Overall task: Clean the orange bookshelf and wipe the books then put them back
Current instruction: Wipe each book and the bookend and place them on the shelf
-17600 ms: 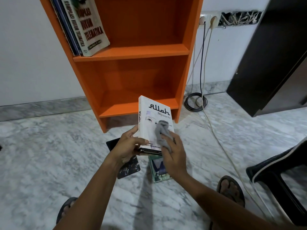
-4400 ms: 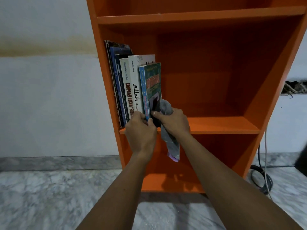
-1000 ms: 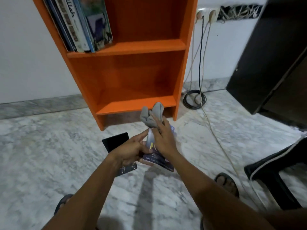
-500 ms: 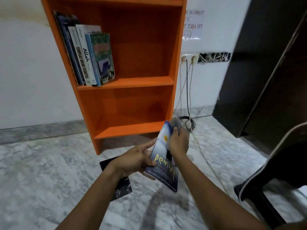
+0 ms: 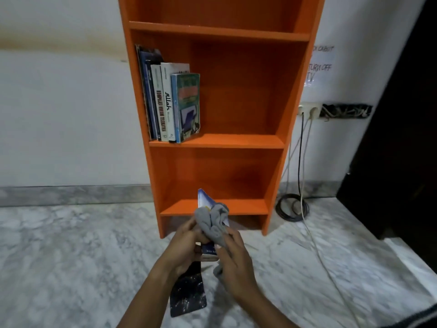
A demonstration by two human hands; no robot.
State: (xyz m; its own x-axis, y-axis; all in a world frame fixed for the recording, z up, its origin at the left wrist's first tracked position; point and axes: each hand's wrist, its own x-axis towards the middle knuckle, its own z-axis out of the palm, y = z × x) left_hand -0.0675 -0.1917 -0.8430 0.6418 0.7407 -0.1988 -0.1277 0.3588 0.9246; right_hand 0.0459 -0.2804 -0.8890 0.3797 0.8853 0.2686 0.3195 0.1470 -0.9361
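Note:
The orange bookshelf [image 5: 217, 143] stands against the white wall. Several books [image 5: 170, 102] stand upright at the left of its middle shelf. In front of the lowest shelf my left hand [image 5: 186, 247] grips a blue and white book [image 5: 205, 202], held nearly edge-on to me. My right hand [image 5: 233, 259] holds a grey cloth [image 5: 212, 223] bunched against the book's cover. The cloth hides most of the book. A dark book [image 5: 188, 294] lies flat on the marble floor under my left forearm.
Cables [image 5: 300, 162] hang from a wall socket [image 5: 309, 111] right of the shelf and end in a coil [image 5: 292, 207] on the floor. A dark cabinet [image 5: 397, 138] fills the right side. A paper note [image 5: 321, 65] is stuck on the wall.
The book has turned from tilted with its cover showing to nearly edge-on and upright. The cloth has moved from its top edge onto its cover. My view has lifted toward the shelf.

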